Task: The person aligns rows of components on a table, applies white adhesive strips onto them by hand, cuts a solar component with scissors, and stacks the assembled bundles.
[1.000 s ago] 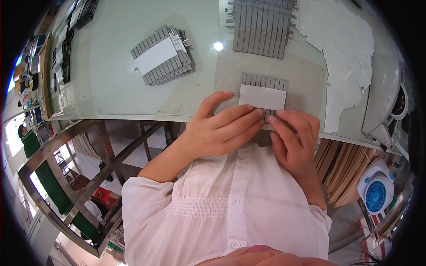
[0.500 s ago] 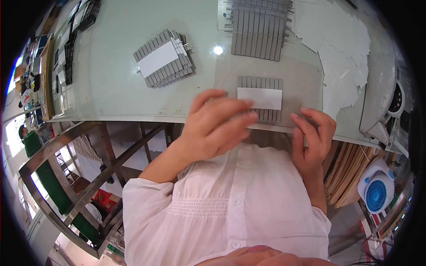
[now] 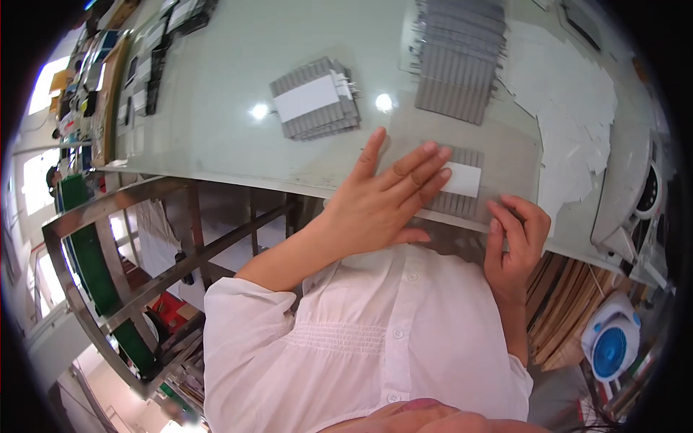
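Note:
My left hand [image 3: 393,191] is spread palm down, its fingertips over the left part of a small grey ribbed piece [image 3: 462,203] at the table's front edge. A white label strip [image 3: 463,179] lies across the middle of that piece, its left end hidden under the fingers. My right hand [image 3: 518,234] hovers right of the piece, fingers curled but apart, holding nothing. Left of centre sits a pile of similar grey ribbed pieces [image 3: 321,123], a white strip [image 3: 307,99] across its top. Behind the front piece lies a larger grey ribbed stack [image 3: 455,83].
White sheets [image 3: 574,115] overlap at the table's right side, beside a white machine [image 3: 624,195]. Dark flat items [image 3: 153,68] line the far left. Below the table stand a metal frame [image 3: 144,278], brown boards [image 3: 570,310] and a blue-and-white fan [image 3: 610,346].
The view has shifted, so the table items appear farther right. My left hand has moved onto the piece with fingers spread. My right hand has drawn away from it to the right.

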`<action>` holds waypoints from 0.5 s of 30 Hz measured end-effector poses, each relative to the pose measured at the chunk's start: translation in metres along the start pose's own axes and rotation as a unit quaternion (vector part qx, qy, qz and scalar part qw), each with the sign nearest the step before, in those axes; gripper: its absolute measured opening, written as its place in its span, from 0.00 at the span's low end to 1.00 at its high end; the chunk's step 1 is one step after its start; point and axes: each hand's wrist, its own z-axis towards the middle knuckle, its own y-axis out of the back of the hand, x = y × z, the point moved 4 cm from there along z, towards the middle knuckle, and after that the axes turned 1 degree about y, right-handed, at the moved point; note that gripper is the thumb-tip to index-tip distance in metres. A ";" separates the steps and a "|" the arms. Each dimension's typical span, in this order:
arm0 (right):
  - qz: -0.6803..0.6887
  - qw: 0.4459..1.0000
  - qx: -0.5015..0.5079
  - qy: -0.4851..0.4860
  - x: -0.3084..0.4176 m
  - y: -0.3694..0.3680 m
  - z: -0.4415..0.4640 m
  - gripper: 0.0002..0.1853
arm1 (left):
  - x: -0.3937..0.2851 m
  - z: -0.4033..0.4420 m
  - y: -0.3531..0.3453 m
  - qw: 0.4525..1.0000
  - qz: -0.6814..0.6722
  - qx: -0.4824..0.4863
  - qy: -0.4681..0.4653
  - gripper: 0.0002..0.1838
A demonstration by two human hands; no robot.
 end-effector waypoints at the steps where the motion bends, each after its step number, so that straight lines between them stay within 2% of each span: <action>1: 0.003 1.000 0.001 -0.001 0.000 -0.001 0.000 0.11 | 0.001 0.000 0.002 1.000 -0.023 -0.015 0.002 0.48; 7: -0.012 1.000 0.013 0.008 -0.001 -0.003 0.000 0.10 | 0.003 0.016 0.007 0.984 -0.143 -0.095 0.038 0.50; 10: -0.001 1.000 0.015 -0.004 -0.001 -0.001 -0.001 0.11 | -0.007 0.018 -0.003 0.991 -0.097 -0.093 0.007 0.52; 15: 0.005 1.000 0.018 -0.006 0.002 0.003 0.007 0.12 | -0.008 0.009 0.002 0.982 -0.141 -0.124 0.004 0.55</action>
